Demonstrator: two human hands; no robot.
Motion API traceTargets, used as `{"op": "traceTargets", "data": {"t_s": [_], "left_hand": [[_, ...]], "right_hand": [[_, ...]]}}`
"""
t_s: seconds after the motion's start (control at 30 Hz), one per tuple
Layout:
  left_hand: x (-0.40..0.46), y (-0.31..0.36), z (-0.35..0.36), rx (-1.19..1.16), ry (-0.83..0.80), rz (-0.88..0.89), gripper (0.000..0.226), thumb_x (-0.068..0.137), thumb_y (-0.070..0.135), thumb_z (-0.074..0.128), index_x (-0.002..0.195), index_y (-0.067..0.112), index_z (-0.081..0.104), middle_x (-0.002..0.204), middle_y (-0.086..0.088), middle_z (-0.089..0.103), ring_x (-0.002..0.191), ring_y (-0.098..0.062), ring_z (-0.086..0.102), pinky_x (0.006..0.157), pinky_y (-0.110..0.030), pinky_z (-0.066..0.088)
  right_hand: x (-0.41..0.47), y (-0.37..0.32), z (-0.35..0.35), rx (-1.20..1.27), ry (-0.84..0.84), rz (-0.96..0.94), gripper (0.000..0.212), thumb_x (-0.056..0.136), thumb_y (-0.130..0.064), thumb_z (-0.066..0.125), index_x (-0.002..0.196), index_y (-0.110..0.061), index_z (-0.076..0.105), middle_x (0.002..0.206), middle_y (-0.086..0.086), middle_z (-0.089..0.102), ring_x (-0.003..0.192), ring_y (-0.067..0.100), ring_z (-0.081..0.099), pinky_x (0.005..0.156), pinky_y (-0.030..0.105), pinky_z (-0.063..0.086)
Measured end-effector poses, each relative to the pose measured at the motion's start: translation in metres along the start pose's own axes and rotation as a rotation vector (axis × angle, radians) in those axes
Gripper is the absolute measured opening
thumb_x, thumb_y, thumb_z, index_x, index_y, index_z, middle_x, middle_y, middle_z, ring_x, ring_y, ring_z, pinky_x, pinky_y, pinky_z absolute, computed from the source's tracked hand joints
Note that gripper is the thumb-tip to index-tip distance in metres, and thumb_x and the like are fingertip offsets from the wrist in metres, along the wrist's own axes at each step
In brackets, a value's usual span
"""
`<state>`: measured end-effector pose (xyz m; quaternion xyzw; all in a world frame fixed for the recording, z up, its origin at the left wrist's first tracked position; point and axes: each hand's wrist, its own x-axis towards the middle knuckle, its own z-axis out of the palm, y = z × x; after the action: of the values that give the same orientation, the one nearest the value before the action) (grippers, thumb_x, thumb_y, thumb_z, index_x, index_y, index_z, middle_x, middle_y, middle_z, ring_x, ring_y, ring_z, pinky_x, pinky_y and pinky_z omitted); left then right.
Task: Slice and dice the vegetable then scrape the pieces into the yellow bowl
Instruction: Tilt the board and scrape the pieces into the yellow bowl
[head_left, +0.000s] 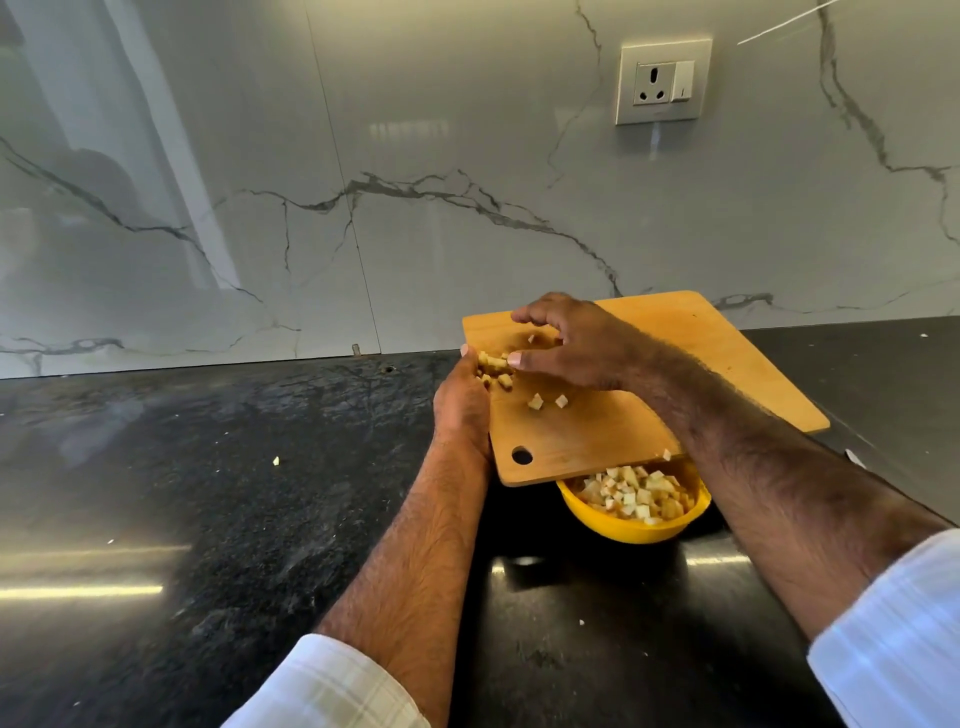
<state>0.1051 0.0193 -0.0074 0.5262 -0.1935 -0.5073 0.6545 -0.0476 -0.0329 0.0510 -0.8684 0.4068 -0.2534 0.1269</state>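
Dark stone table (208, 493) carries the yellow bowl (631, 527), already heaped with dice; left hand (462, 405) grips the tilted board (675, 364) while right hand (566, 343), fingers curled, rakes the last pieces (496, 366) downward.

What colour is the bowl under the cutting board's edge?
Yellow. The bowl shows best in the head view, partly covered by the wooden cutting board.
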Motion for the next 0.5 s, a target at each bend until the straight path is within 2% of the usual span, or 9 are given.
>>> {"op": "traceTargets", "data": {"t_s": [0.1, 0.2, 0.27, 0.33, 0.5], "left_hand": [[0.002, 0.000, -0.001, 0.001, -0.008, 0.003, 0.039, 0.102, 0.051, 0.062, 0.103, 0.015, 0.077, 0.095, -0.011, 0.080, 0.087, -0.030, 0.078, 0.077, -0.045, 0.064], [0.002, 0.000, -0.001, -0.010, 0.002, -0.011, 0.040, 0.102, 0.050, 0.062, 0.105, 0.014, 0.077, 0.098, -0.012, 0.080, 0.092, -0.031, 0.078, 0.081, -0.047, 0.064], [0.003, 0.000, 0.000, -0.031, 0.013, -0.016, 0.039, 0.102, 0.049, 0.063, 0.103, 0.012, 0.078, 0.097, -0.011, 0.080, 0.092, -0.030, 0.078, 0.087, -0.050, 0.063], [0.001, 0.001, 0.002, -0.047, 0.017, -0.018, 0.039, 0.103, 0.047, 0.063, 0.100, 0.011, 0.077, 0.098, -0.011, 0.080, 0.090, -0.029, 0.077, 0.087, -0.048, 0.063], [-0.004, 0.003, 0.002, -0.039, 0.006, 0.003, 0.035, 0.105, 0.043, 0.062, 0.091, 0.012, 0.072, 0.089, -0.008, 0.075, 0.079, -0.025, 0.071, 0.086, -0.046, 0.062]], "right_hand": [[0.000, 0.003, 0.011, -0.104, -0.022, -0.022, 0.051, 0.097, -0.047, 0.064, 0.142, -0.022, 0.059, 0.146, -0.007, 0.054, 0.128, 0.011, 0.050, 0.099, 0.027, 0.039], [-0.013, -0.001, 0.015, -0.094, 0.029, -0.086, 0.035, 0.099, -0.040, 0.062, 0.126, -0.019, 0.071, 0.129, -0.007, 0.066, 0.118, 0.012, 0.059, 0.101, 0.034, 0.050], [-0.026, -0.005, 0.016, -0.096, 0.040, -0.118, 0.036, 0.096, -0.048, 0.064, 0.119, -0.023, 0.074, 0.119, -0.012, 0.067, 0.110, 0.008, 0.061, 0.096, 0.035, 0.053], [-0.039, -0.011, 0.018, -0.144, 0.054, -0.147, 0.038, 0.091, -0.057, 0.066, 0.115, -0.028, 0.076, 0.114, -0.016, 0.066, 0.104, 0.004, 0.061, 0.089, 0.029, 0.054], [-0.062, -0.013, 0.012, -0.334, 0.139, -0.199, 0.019, 0.094, -0.038, 0.066, 0.097, -0.025, 0.080, 0.099, -0.014, 0.069, 0.087, 0.009, 0.064, 0.074, 0.036, 0.059]]}}
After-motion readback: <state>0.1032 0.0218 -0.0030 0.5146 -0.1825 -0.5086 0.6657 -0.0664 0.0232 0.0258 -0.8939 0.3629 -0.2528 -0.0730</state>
